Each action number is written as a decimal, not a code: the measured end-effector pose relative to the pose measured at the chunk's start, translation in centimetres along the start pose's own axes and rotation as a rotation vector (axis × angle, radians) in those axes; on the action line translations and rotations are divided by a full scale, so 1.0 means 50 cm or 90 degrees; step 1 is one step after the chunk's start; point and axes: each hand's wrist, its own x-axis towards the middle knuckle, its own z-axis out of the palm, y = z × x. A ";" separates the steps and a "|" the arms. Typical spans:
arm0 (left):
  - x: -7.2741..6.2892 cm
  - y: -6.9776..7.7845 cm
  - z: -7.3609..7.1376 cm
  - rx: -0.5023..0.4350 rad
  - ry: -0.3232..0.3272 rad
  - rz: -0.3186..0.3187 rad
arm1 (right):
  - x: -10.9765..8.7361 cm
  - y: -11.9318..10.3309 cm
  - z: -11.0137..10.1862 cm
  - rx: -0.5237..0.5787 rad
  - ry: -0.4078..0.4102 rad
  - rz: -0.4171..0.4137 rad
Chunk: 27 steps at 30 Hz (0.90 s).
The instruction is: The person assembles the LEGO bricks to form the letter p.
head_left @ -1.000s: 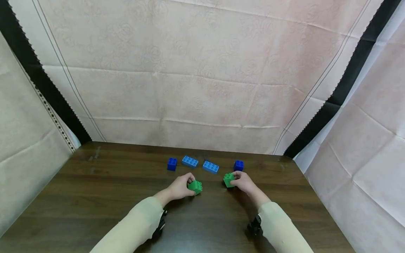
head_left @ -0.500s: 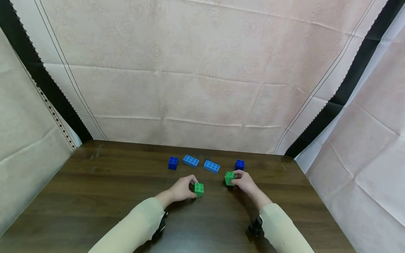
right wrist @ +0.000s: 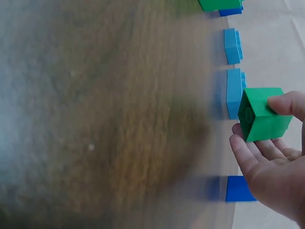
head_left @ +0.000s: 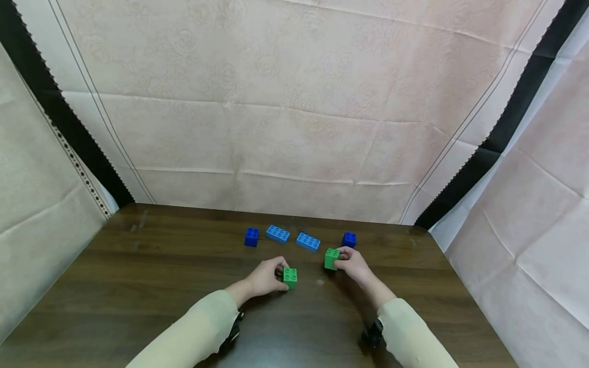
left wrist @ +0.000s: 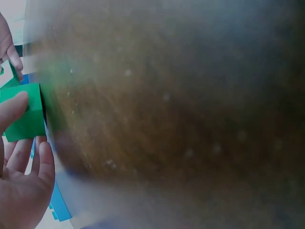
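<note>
Grip of the left hand (head_left: 268, 276) pinched a green, studded, cube-shaped plastic block (head_left: 290, 276) by its sides, which probably left its top studs free; the grip of the right hand (head_left: 355, 265) pinched a matching green plastic cube (head_left: 331, 259) likewise, raised off the dark wooden bench (head_left: 138, 286), its underside showing. Beyond both, two light-blue oblong plastic bricks (head_left: 278, 233) sat between two dark-blue cube-shaped bricks (head_left: 251, 237), perhaps set back to give the hands room.
</note>
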 end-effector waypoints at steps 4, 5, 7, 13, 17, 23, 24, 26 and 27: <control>-0.002 0.002 0.004 -0.008 -0.013 0.011 | -0.008 -0.009 0.008 0.023 -0.008 -0.012; -0.002 0.003 0.006 -0.006 -0.016 0.014 | -0.010 -0.011 0.010 0.031 -0.008 -0.012; -0.004 0.004 0.008 -0.003 -0.018 0.020 | -0.014 -0.016 0.015 0.040 -0.010 -0.010; -0.005 0.002 0.012 -0.001 -0.017 0.029 | -0.027 -0.034 0.029 0.050 -0.020 -0.015; -0.004 0.000 0.013 -0.002 -0.018 0.028 | -0.036 -0.042 0.035 0.071 -0.035 -0.028; -0.005 0.002 0.016 0.007 -0.015 0.031 | -0.052 -0.052 0.042 0.087 -0.059 -0.064; -0.005 0.003 0.016 0.008 -0.014 0.031 | -0.055 -0.054 0.043 0.088 -0.060 -0.070; -0.005 0.002 0.017 0.009 -0.013 0.030 | -0.059 -0.058 0.045 0.090 -0.057 -0.079; -0.005 0.003 0.018 0.010 -0.013 0.031 | -0.062 -0.061 0.047 0.091 -0.057 -0.084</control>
